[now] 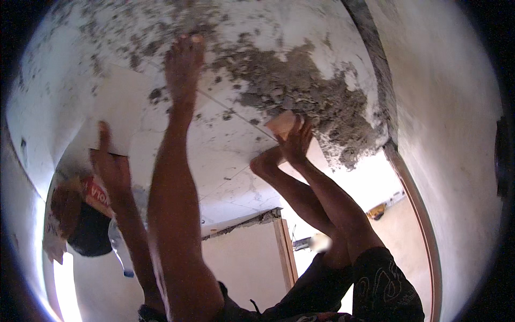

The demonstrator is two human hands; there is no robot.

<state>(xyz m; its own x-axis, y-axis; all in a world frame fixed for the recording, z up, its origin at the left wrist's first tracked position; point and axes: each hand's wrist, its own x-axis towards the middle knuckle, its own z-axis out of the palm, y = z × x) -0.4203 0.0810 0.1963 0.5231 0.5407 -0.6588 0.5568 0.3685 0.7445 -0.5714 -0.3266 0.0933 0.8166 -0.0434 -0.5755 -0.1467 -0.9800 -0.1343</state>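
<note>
My left hand [112, 167] is closed on the near edge of a pale tile [120, 104], thumb stretched over its top face. On the right, my right hand [300, 140] has its fingers curled over a light-brown flat piece [281, 124] whose kind I cannot make out. This piece lies at the near side of a heap of grey crumbly mortar [316, 88]. My left bare foot [184, 70] rests flat on the whitish floor [225, 155] between the hands. Beside the right hand, my other foot [263, 162] is partly hidden.
On the left stand a red box [97, 194], a round black object [90, 231] and a clear bottle [122, 249]. A pale wall [440, 107] rises on the right. A wooden door frame [285, 247] and a yellow tool [376, 212] lie beyond my legs. Mortar crumbs dot the floor.
</note>
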